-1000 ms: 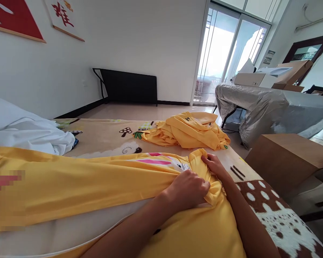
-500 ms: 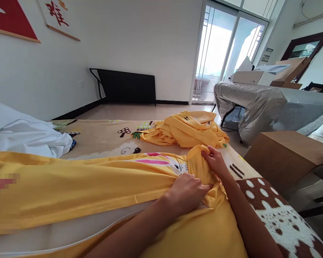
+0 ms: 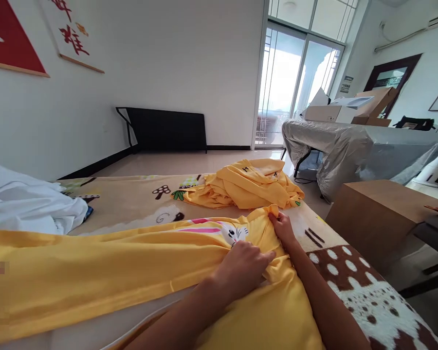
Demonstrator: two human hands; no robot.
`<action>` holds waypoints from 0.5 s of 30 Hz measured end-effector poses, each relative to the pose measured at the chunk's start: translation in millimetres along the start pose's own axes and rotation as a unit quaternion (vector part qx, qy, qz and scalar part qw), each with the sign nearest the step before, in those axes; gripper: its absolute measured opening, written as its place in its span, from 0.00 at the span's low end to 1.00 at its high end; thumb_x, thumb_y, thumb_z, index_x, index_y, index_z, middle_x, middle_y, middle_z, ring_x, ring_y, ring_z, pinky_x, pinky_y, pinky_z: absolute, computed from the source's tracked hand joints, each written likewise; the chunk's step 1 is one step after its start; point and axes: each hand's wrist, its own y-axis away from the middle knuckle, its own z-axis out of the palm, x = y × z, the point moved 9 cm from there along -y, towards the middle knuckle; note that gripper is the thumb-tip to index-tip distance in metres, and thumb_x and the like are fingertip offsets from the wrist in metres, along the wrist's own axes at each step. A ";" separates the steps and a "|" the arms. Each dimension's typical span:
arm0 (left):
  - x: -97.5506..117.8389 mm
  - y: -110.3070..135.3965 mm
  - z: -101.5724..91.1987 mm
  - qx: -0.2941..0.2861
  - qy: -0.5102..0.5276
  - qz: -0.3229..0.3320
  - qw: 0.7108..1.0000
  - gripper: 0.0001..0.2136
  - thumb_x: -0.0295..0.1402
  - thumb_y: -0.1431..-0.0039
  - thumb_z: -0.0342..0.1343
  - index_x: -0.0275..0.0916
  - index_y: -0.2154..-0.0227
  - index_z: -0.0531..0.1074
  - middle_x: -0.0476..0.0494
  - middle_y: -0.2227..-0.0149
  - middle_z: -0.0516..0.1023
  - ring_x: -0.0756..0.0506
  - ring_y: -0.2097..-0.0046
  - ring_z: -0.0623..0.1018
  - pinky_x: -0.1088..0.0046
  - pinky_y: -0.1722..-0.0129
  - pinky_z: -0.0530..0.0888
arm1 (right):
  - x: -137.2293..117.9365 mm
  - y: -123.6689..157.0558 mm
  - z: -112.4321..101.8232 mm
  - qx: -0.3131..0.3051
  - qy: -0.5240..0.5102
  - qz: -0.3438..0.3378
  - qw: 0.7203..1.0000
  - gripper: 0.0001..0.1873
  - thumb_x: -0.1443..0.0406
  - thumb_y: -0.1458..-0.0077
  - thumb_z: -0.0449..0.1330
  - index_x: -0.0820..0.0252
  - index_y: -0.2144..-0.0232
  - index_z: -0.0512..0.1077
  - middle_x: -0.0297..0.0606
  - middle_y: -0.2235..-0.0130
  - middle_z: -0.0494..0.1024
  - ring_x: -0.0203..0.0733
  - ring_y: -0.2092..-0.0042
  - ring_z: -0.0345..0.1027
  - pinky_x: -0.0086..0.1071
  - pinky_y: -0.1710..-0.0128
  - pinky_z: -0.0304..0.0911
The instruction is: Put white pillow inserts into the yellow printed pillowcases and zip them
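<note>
A yellow cloth cover (image 3: 131, 265) with a printed white rabbit (image 3: 235, 233) lies across the near part of the bed. Below its front edge shows a pale grey-white layer (image 3: 105, 313) with a white line along it; I cannot tell what that layer is. My left hand (image 3: 243, 267) is closed on the gathered cloth just below the rabbit print, its fingers partly hidden. At the top corner of the bunched end, my right hand (image 3: 282, 228) pinches the cloth's edge. Between the two hands the fabric is creased.
Another yellow cloth pile (image 3: 248, 182) lies farther back on the patterned blanket (image 3: 127, 194). White bedding (image 3: 32, 199) is at the left. Beyond the bed's right edge stand a brown box (image 3: 383, 209) and a plastic-covered table (image 3: 328, 141) with cartons.
The view has tilted upward and shifted slightly right. My right hand has drawn the bunched corner flatter and more of the rabbit's face shows. Both hands keep their hold.
</note>
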 end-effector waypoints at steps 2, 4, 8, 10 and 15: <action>-11.3 4.9 -10.7 0.005 -0.028 -0.040 0.999 0.22 0.28 0.44 0.51 0.40 0.45 0.65 0.41 0.66 0.79 0.39 0.66 0.79 0.63 0.67 0.75 | 0.4 -3.5 -7.4 0.017 -0.024 0.005 1.000 0.22 0.46 0.62 0.58 0.60 0.77 0.66 0.33 0.78 0.68 0.36 0.74 0.59 0.30 0.75 0.58; -28.3 18.7 -27.0 0.017 -0.093 -0.096 0.991 0.25 0.22 0.43 0.47 0.40 0.42 0.61 0.37 0.60 0.78 0.39 0.62 0.79 0.63 0.66 0.75 | -1.9 -5.1 -16.1 0.032 -0.050 0.010 0.998 0.24 0.45 0.62 0.58 0.60 0.75 0.67 0.34 0.78 0.70 0.37 0.74 0.62 0.31 0.74 0.60; -60.9 77.4 -57.1 0.036 -0.222 -0.178 0.958 0.22 0.17 0.44 0.43 0.38 0.49 0.70 0.35 0.60 0.78 0.39 0.61 0.79 0.64 0.66 0.75 | -20.6 1.0 -28.7 0.051 -0.083 0.001 0.995 0.23 0.45 0.62 0.58 0.58 0.74 0.66 0.35 0.79 0.72 0.40 0.76 0.64 0.33 0.76 0.62; -61.4 112.5 -67.0 0.051 -0.245 -0.160 0.955 0.26 0.14 0.49 0.43 0.39 0.49 0.70 0.40 0.66 0.79 0.42 0.68 0.78 0.68 0.71 0.73 | -39.0 5.5 -31.3 0.060 -0.086 -0.014 0.994 0.22 0.46 0.62 0.59 0.57 0.77 0.66 0.35 0.81 0.71 0.41 0.77 0.64 0.34 0.77 0.62; -16.8 193.6 -147.7 0.252 -0.281 -0.047 0.925 0.31 0.21 0.45 0.38 0.48 0.38 0.53 0.49 0.74 0.75 0.44 0.72 0.72 0.67 0.70 0.69 | -128.4 -0.8 -46.4 0.103 -0.072 -0.064 0.990 0.17 0.52 0.65 0.62 0.58 0.83 0.66 0.33 0.84 0.68 0.39 0.78 0.62 0.31 0.80 0.58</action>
